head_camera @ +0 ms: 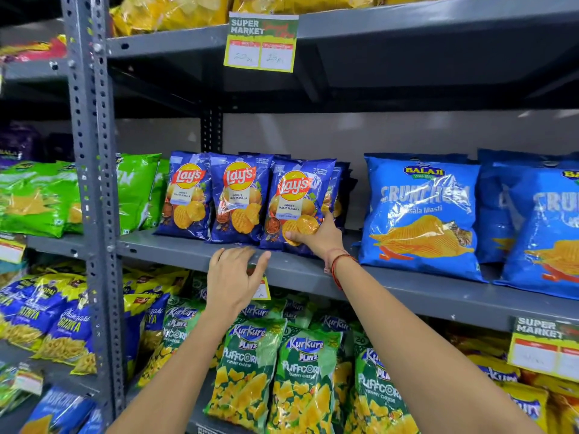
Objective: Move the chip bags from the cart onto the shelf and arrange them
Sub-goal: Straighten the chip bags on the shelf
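Observation:
Three dark blue Lay's chip bags stand upright in a row on the grey middle shelf (194,250), with more blue bags behind them. My right hand (316,234) grips the lower right corner of the rightmost Lay's bag (297,195), thumb across its front. The other two Lay's bags (188,195) (239,198) stand free to its left. My left hand (233,277) hovers just below the shelf's front edge, fingers spread and curled, holding nothing. The cart is out of view.
Large light blue Balaji bags (419,211) fill the shelf to the right, green bags (37,198) to the left. Kurkure bags (250,364) pack the shelf below. A grey perforated upright (94,183) stands left. A price tag (261,42) hangs from the shelf above.

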The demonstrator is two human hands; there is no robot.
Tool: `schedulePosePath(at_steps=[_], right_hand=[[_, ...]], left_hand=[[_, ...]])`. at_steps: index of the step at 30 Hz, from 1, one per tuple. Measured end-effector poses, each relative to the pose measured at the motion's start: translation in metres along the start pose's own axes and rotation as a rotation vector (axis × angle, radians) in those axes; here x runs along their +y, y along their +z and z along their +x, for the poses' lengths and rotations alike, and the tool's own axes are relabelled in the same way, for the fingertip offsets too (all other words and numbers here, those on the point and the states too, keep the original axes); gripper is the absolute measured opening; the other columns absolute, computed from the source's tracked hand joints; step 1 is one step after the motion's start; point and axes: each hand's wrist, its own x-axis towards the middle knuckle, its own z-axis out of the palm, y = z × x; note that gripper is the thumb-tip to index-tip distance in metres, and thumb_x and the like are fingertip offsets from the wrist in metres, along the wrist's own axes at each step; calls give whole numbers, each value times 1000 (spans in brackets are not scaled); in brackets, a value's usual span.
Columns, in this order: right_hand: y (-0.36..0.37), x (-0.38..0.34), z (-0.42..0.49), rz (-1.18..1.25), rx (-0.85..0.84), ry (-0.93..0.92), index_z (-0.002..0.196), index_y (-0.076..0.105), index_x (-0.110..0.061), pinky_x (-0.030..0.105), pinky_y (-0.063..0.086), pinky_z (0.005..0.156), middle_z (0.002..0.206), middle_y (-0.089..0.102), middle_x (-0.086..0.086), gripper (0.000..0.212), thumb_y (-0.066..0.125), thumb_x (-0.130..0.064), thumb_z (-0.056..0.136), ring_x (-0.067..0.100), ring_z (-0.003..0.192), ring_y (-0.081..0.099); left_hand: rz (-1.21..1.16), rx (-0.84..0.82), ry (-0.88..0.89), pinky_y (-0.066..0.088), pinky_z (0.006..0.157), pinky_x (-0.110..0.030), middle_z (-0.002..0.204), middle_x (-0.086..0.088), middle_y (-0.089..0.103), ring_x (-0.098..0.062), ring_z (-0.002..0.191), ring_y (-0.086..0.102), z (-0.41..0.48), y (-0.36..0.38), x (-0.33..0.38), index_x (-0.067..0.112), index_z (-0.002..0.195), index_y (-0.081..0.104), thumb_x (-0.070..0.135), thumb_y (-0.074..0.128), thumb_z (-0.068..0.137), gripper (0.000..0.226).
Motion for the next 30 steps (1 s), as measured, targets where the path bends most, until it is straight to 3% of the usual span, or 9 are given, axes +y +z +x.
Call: schedulePosePath(at_steps=[14, 18, 22, 26, 30], right_hand=[[-4, 0, -4, 164, 66, -6, 142, 33, -12, 42, 38, 110, 141, 51, 12, 97, 84, -41, 65, 29, 130, 46], [-18, -4, -11, 129, 217, -156, 133, 45, -12, 37, 50, 93, 125, 59, 10, 77, 81, -40, 70, 24, 112, 58], [-53, -12, -21, 82, 396, -348, 118, 54, -13, 32, 51, 80, 104, 57, -1, 53, 76, -37, 76, 11, 86, 55], [-111, -9, -27, 20, 617, -447, 115, 57, -10, 32, 43, 91, 110, 59, 1, 41, 68, -35, 83, 22, 105, 54], [-168, 9, -25, -108, 857, -315, 122, 54, -6, 32, 33, 95, 123, 55, 15, 48, 63, -37, 87, 31, 115, 47]], left_hand=[[0, 8, 12, 38, 98, -38, 105, -5, 73, -22, 101, 63, 0, -2, 0, 11, 102, 69, 65, 13, 85, 79], [-78, 78, 0, 44, 85, -40, 89, -6, 73, -25, 88, 64, 3, -3, 2, 10, 92, 69, 64, 17, 86, 76], [-222, 187, 5, 47, 79, -40, 101, -6, 71, -26, 96, 59, 14, -8, 27, 11, 101, 68, 58, 24, 87, 66], [-412, 223, 119, 41, 75, -29, 106, -3, 68, -21, 101, 57, 37, -4, 84, 15, 105, 64, 52, 33, 90, 51], [-569, 139, 179, 40, 82, -24, 113, -4, 64, -17, 106, 54, 63, 17, 141, 15, 114, 59, 51, 40, 91, 47]])
